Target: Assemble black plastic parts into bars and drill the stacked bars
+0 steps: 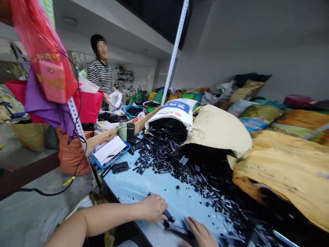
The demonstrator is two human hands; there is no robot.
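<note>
My left hand [154, 208] is closed around a long black plastic part [168, 216] near the front edge of the blue table [144, 183]. One end of the part sticks out below the fingers, and a ring shows on one finger. To the right, my right hand [202, 234] has its fingers and thumb about the end of a second black plastic part [177, 227], with a rounded tip pointing toward my left hand. The picture's lower edge cuts off part of this hand. Loose small black parts [164, 154] and shiny pins [213, 199] lie heaped beyond my hands.
A white sack [177, 111], a beige sack [218, 128] and a yellow sack [285, 168] lie open toward the heap. A blue tray [127, 147], a green bottle [122, 129] and a black case [120, 167] stand left. A person [101, 75] in stripes stands behind, holding a white bag [115, 100].
</note>
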